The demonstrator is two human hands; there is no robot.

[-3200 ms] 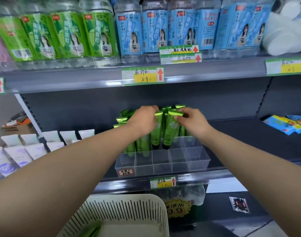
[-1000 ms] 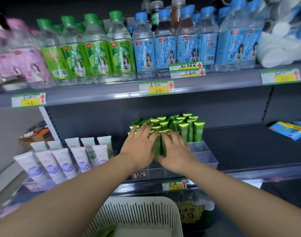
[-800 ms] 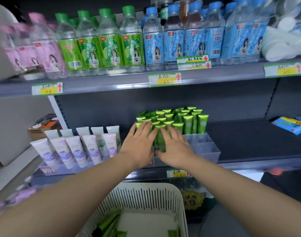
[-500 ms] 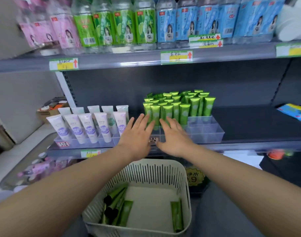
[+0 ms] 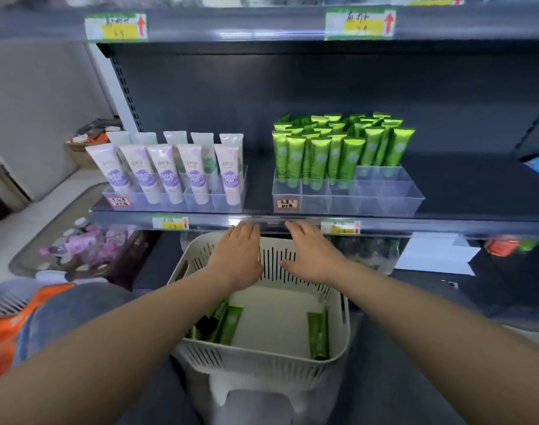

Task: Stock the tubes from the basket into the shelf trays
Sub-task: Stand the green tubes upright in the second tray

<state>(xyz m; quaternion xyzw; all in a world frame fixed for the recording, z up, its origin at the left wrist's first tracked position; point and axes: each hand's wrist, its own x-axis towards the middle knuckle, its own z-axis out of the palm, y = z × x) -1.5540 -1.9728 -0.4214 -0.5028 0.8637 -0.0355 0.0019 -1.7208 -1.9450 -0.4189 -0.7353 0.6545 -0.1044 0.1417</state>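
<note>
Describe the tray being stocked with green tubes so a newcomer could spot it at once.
On the dark middle shelf sit two clear divided trays side by side. The right tray is the one: upright green tubes fill its back and left, front-right compartments empty. The left tray holds white tubes with purple prints.

Single head view, looking forward and down, close to shelf (image 5: pixel 292 223) front, basket (image 5: pixel 262 360) below

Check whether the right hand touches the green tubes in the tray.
Apart. Head view shows the right hand over the basket, below the shelf edge, clear of those green tubes.
</note>
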